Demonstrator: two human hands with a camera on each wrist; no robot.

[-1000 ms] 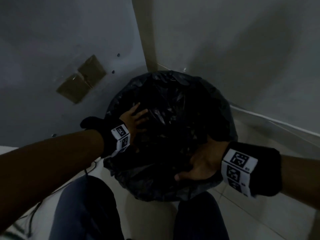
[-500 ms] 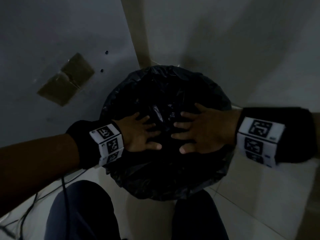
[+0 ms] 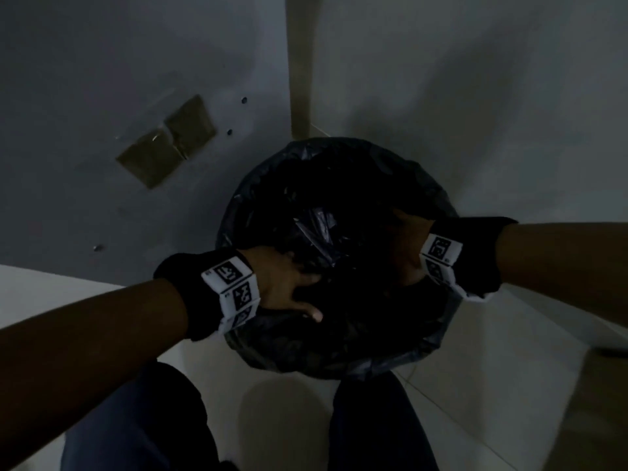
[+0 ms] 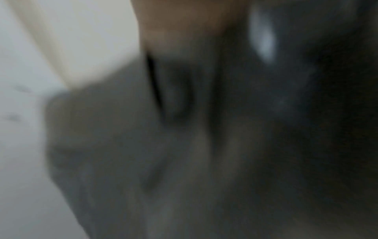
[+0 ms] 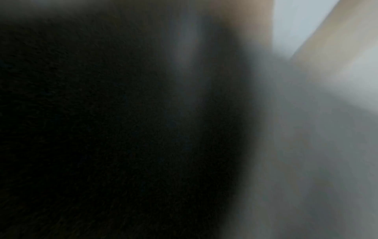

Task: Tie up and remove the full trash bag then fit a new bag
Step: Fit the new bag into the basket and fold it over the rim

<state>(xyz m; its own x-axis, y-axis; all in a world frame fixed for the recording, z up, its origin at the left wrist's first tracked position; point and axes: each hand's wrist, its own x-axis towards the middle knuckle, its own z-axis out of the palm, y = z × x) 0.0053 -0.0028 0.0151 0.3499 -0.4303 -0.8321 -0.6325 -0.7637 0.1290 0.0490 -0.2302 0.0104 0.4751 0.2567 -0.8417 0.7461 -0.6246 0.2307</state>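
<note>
A round bin lined with a black trash bag (image 3: 339, 355) stands on the floor in a wall corner, in the head view. My left hand (image 3: 289, 290) reaches in over the bin's near left rim. Its thumb lies stretched out on the plastic and its fingers point down into the dark inside. At the right rim my right hand (image 3: 404, 256) is plunged into the bag, its fingers hidden in the dark plastic. Crumpled shiny folds of the bag (image 3: 316, 229) show between the hands. Both wrist views are blurred, showing only dark plastic (image 4: 286, 129) and pale wall.
Grey walls meet in a corner with a beige strip (image 3: 300, 62) right behind the bin. Two brownish plates (image 3: 170, 144) sit on the left wall. My knees (image 3: 153, 419) are close in front of the bin, on a pale tiled floor (image 3: 509, 385).
Half a second ago both hands lay flat side by side on the bag over the bin's middle. Now they have parted towards the rims and sunk deeper into the bag.
</note>
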